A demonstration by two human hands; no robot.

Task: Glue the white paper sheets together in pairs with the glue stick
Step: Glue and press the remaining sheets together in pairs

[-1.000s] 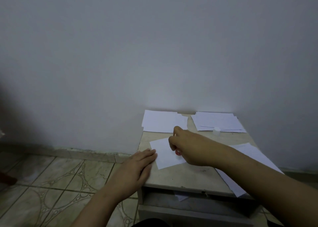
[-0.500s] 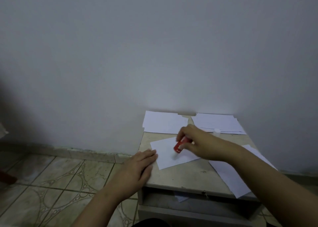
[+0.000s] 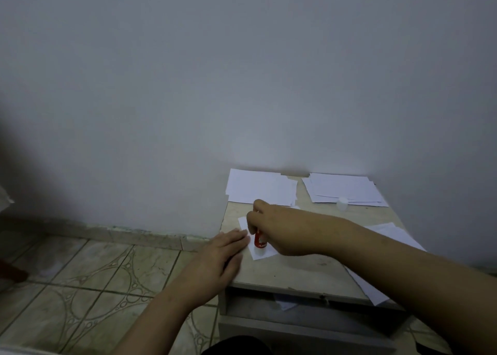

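- The left hand (image 3: 224, 252) is lying flat with fingers straight and together, fingertips pressing the near-left edge of a white sheet (image 3: 265, 252) on the small table (image 3: 295, 270).
- The right hand (image 3: 279, 227) is curling its fingers around the red glue stick (image 3: 260, 239), which is standing tip-down on that sheet.
- 2 paper stacks (image 3: 259, 186) are lying by the wall, a white cap (image 3: 342, 202) beside the right one.

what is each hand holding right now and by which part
The right hand has its grip round the upper body of the red glue stick, tip down on the sheet. The left hand holds nothing; it lies flat at the sheet's edge.
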